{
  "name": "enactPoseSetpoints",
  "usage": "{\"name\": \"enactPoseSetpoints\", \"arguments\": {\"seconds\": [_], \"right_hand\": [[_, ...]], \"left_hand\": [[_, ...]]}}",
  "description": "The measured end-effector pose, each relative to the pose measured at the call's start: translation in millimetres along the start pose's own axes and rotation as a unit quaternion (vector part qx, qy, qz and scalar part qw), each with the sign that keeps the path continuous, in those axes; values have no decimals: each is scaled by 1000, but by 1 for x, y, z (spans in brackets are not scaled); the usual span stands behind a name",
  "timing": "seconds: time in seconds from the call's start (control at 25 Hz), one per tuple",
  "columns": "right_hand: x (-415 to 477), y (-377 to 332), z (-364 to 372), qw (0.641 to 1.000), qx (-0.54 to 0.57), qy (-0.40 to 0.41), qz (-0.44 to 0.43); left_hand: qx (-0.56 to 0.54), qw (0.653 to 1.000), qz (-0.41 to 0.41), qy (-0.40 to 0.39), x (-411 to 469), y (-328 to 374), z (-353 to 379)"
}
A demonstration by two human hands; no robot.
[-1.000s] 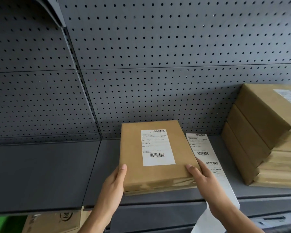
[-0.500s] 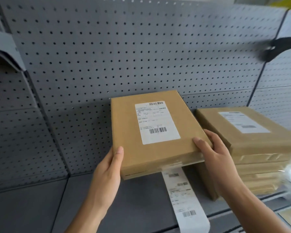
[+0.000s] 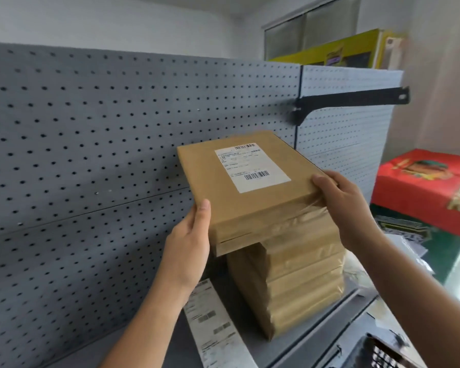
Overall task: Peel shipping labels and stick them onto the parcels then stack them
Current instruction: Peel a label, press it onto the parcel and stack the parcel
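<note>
A brown paper parcel (image 3: 252, 205) with a white shipping label (image 3: 251, 167) on its top sits over a stack of brown parcels (image 3: 300, 282), overhanging the stack to the left. My left hand (image 3: 189, 240) grips the parcel's near left corner, thumb along its side. My right hand (image 3: 340, 203) grips its near right corner, thumb on the top face. A strip of shipping labels (image 3: 213, 328) lies on the grey shelf left of the stack and runs off the front edge.
The grey pegboard back panel (image 3: 91, 155) rises just behind the parcels. A black shelf bracket (image 3: 351, 100) juts out above the stack at right. A red box (image 3: 430, 189) stands on a green one to the right. A black device (image 3: 383, 354) lies at bottom right.
Both hands have carried the labelled parcel up from the shelf and to the right, onto the top of the stack. My view has swung right and upward.
</note>
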State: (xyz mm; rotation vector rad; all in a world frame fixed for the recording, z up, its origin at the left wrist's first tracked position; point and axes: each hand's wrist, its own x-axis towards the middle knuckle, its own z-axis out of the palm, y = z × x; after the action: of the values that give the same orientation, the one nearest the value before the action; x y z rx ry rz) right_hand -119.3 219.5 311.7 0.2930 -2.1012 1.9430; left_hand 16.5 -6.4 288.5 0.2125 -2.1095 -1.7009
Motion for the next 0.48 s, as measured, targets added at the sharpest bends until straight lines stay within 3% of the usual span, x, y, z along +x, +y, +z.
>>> {"name": "enactPoseSetpoints", "arguments": {"seconds": [0.16,0.48], "right_hand": [[40,18,-41,998,-16,42,34],[82,73,-68,996,-35,27,80]], "left_hand": [[39,999,10,-30,28,-2,52],[134,991,-13,-28,47,-19,104]]}}
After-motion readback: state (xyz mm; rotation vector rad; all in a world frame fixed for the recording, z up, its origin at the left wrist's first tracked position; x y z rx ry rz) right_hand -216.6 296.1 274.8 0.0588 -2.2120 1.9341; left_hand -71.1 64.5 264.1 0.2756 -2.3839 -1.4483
